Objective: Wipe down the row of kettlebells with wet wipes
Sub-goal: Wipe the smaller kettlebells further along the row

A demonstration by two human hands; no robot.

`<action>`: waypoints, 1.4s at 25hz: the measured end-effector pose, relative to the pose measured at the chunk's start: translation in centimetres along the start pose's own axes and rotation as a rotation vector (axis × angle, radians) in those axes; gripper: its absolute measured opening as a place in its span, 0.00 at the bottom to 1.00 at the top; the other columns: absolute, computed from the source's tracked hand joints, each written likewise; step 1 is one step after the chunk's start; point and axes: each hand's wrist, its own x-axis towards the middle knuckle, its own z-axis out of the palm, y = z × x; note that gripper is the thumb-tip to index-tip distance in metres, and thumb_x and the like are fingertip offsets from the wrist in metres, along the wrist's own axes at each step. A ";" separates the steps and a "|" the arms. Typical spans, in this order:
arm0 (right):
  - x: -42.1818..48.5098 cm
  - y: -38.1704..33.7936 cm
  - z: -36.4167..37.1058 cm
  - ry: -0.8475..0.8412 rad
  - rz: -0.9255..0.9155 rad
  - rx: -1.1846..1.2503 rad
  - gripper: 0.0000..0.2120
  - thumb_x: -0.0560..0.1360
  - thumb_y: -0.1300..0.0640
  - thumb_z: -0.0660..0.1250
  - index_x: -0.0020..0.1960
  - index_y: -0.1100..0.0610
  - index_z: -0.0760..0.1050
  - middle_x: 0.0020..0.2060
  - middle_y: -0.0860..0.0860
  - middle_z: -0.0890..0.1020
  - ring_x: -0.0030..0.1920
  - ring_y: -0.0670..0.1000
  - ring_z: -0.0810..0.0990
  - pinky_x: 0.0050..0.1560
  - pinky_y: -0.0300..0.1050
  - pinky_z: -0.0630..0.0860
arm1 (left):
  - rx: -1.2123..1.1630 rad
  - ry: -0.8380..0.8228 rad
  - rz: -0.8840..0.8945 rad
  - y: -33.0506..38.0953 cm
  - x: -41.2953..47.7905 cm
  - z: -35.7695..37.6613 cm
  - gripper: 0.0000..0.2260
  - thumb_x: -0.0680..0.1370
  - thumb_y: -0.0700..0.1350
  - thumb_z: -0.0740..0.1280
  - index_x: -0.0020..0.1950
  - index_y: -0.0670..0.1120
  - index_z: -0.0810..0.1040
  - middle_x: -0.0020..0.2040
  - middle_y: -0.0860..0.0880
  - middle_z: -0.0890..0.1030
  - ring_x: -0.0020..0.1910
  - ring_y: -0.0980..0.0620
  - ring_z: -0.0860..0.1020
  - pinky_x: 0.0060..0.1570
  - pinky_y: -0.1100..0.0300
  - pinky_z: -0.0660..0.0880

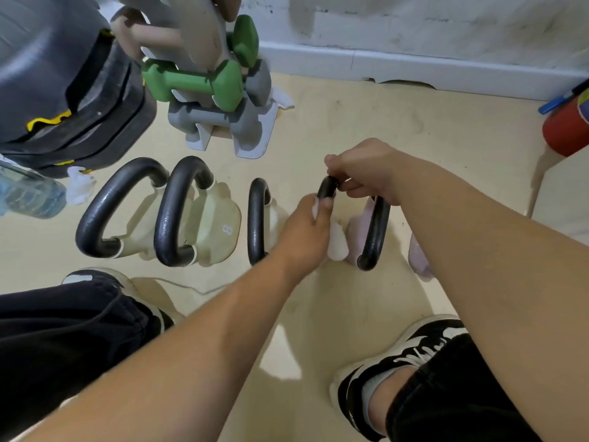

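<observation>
Several kettlebells with black handles stand in a row on the beige floor. The two at the left are cream [207,224], [137,221]; a third cream one [258,218] stands in the middle. The pale pink kettlebell [376,231] is at the right. My right hand [363,173] grips the top of its black handle. My left hand [306,228] holds a white wet wipe [338,244] against the same handle's left side, fingers curled round it. A further pink kettlebell [419,260] shows partly behind my right forearm.
A grey rack with green and grey dumbbells [204,81] stands behind the row. Black weight plates [70,90] are stacked at the left, with a water bottle [32,193] and a crumpled white wipe [79,186] beside them. A red cylinder [567,126] lies at right. My shoes flank the row.
</observation>
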 end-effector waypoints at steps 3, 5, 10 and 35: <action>-0.7 -0.8 1.3 0.019 0.009 -0.015 0.10 0.73 0.56 0.67 0.48 0.62 0.79 0.46 0.59 0.85 0.47 0.55 0.87 0.56 0.53 0.83 | -0.023 0.155 0.095 -2.9 -2.9 0.3 0.18 0.86 0.55 0.54 0.72 0.49 0.70 0.62 0.47 0.80 0.60 0.48 0.78 0.58 0.54 0.75; -1.1 -1.1 1.9 0.029 0.011 -0.009 0.07 0.75 0.58 0.65 0.49 0.61 0.78 0.49 0.60 0.85 0.48 0.55 0.86 0.55 0.51 0.83 | -0.034 0.139 0.049 -3.2 -1.9 0.2 0.22 0.85 0.59 0.52 0.72 0.48 0.70 0.63 0.42 0.79 0.63 0.42 0.77 0.64 0.46 0.75; -1.0 -0.6 1.5 -0.012 0.032 0.016 0.14 0.76 0.56 0.64 0.58 0.62 0.79 0.56 0.57 0.84 0.57 0.53 0.84 0.59 0.52 0.81 | -0.158 0.073 -0.141 -0.7 -0.8 -0.2 0.21 0.85 0.59 0.49 0.57 0.47 0.75 0.48 0.45 0.82 0.49 0.46 0.80 0.51 0.51 0.77; -9.6 1.5 -3.7 0.272 -0.164 -0.514 0.15 0.80 0.50 0.59 0.45 0.60 0.77 0.39 0.55 0.79 0.43 0.58 0.77 0.39 0.44 0.68 | -0.046 0.045 0.013 5.1 -8.0 1.3 0.10 0.85 0.47 0.54 0.55 0.50 0.75 0.47 0.52 0.76 0.47 0.50 0.76 0.50 0.58 0.73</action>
